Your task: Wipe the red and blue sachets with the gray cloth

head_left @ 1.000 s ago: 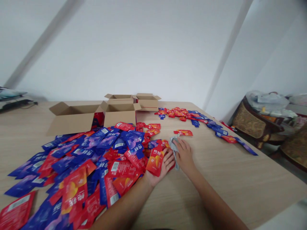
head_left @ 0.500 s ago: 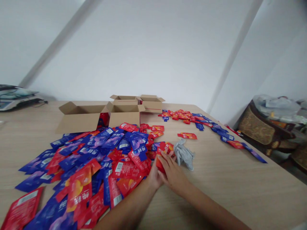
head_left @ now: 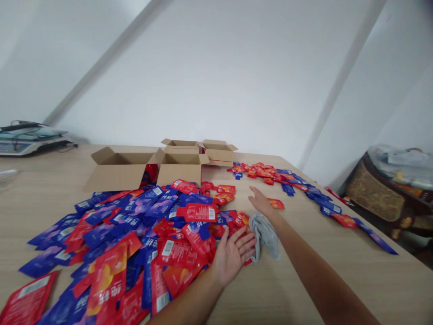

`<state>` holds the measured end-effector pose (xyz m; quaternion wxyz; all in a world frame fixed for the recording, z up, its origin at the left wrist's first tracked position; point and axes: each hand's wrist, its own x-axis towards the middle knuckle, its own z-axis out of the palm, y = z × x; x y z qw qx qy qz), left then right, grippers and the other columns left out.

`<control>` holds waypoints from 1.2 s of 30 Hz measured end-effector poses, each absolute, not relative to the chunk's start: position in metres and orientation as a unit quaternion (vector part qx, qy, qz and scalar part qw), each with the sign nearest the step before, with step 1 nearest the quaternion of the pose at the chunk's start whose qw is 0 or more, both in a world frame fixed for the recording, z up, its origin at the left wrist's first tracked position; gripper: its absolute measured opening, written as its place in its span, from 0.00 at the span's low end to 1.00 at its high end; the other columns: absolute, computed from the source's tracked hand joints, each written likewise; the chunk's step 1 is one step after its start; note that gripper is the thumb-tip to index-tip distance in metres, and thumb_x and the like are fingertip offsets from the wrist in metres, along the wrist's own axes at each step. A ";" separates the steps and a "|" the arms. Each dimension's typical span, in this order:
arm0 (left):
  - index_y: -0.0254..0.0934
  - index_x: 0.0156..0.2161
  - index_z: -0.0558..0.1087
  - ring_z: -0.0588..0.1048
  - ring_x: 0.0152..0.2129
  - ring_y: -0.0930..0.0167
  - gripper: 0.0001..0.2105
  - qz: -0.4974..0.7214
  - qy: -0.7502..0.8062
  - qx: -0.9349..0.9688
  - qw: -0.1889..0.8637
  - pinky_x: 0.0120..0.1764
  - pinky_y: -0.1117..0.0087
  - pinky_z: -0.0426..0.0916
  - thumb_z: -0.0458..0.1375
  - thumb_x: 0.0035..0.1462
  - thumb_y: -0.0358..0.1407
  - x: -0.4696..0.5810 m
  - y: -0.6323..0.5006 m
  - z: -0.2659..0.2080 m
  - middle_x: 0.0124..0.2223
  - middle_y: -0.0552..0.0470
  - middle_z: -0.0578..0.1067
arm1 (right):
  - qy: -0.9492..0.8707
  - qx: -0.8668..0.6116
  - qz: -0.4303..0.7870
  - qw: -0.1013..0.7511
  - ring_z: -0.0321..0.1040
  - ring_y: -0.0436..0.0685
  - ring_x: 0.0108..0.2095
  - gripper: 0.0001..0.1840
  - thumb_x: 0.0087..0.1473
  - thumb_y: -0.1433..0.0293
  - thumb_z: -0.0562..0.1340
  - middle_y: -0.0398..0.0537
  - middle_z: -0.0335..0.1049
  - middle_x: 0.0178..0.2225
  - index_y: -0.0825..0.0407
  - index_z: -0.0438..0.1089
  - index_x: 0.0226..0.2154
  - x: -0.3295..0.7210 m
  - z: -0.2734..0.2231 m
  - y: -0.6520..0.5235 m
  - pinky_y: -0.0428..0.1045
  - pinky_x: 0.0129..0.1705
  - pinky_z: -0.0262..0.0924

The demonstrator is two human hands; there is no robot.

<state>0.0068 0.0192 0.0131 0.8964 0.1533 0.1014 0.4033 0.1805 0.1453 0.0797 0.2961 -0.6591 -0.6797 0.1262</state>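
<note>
My left hand [head_left: 233, 255] lies palm up with its fingers spread, holding nothing, at the right edge of a heap of red and blue pouches [head_left: 177, 253]. A crumpled grey cloth [head_left: 265, 234] is beside its fingertips. My right hand [head_left: 260, 201] is stretched out over the table beyond the cloth, fingers extended and nothing visible in them. Just right of its wrist, a single red pouch [head_left: 276, 204] shows, partly covered by the hand. On top of the heap rests a red pouch with its barcode side up [head_left: 198, 212].
Open cardboard boxes [head_left: 179, 174] stand behind the heap. More red and blue pouches [head_left: 262, 171] lie at the back right, trailing along the table's right edge. A scale-like device [head_left: 30, 140] is far left. A patterned brown chair [head_left: 368, 192] holding plastic bags is at right.
Both hands were together around a red pouch; now they are apart. A red pouch has appeared on top of the heap. My right hand has moved forward, and my left has turned palm up.
</note>
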 end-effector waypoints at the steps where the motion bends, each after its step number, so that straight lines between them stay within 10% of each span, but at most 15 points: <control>1: 0.31 0.54 0.66 0.70 0.49 0.59 0.29 0.404 0.105 0.152 0.896 0.52 0.58 0.58 0.46 0.58 0.53 0.007 0.019 0.012 0.53 0.35 0.70 | -0.673 -0.675 0.111 0.281 0.56 0.59 0.58 0.28 0.51 0.75 0.55 0.58 0.62 0.55 0.56 0.59 0.56 0.197 0.073 0.150 0.57 0.58 0.49; 11: 0.27 0.52 0.67 0.72 0.47 0.58 0.30 0.419 0.118 0.139 0.890 0.51 0.59 0.59 0.48 0.58 0.53 0.010 0.018 0.010 0.50 0.32 0.72 | -0.650 -0.752 -0.044 0.104 0.69 0.61 0.44 0.18 0.58 0.74 0.48 0.60 0.72 0.42 0.56 0.66 0.48 0.274 0.029 0.135 0.54 0.45 0.56; 19: 0.29 0.54 0.65 0.69 0.50 0.60 0.26 0.427 0.127 0.115 0.888 0.51 0.61 0.61 0.50 0.59 0.48 0.010 0.019 0.012 0.54 0.35 0.69 | -0.589 -0.660 0.187 0.427 0.71 0.60 0.39 0.22 0.55 0.60 0.53 0.57 0.72 0.42 0.57 0.63 0.48 0.217 0.057 0.108 0.52 0.39 0.64; 23: 0.37 0.54 0.64 0.71 0.47 0.61 0.22 0.451 0.105 0.107 0.880 0.49 0.58 0.63 0.49 0.60 0.47 0.010 0.016 0.019 0.51 0.42 0.71 | -0.656 -0.533 0.334 0.417 0.70 0.58 0.43 0.23 0.55 0.57 0.53 0.51 0.71 0.46 0.51 0.65 0.48 0.182 0.051 0.076 0.55 0.45 0.64; 30: 0.42 0.54 0.63 0.71 0.47 0.62 0.19 0.455 0.110 0.100 0.878 0.47 0.56 0.64 0.50 0.60 0.45 0.009 0.013 0.022 0.49 0.46 0.73 | -0.697 -0.650 -0.024 0.302 0.56 0.65 0.56 0.22 0.56 0.61 0.53 0.56 0.62 0.54 0.52 0.66 0.50 0.191 0.037 0.054 0.65 0.55 0.49; 36: 0.40 0.52 0.66 0.72 0.46 0.63 0.16 0.463 0.108 0.110 0.873 0.48 0.58 0.64 0.51 0.60 0.42 0.010 0.013 0.022 0.48 0.47 0.74 | -0.671 -0.713 -0.047 0.199 0.55 0.70 0.55 0.25 0.56 0.60 0.53 0.58 0.58 0.57 0.49 0.62 0.54 0.208 -0.005 0.048 0.67 0.50 0.53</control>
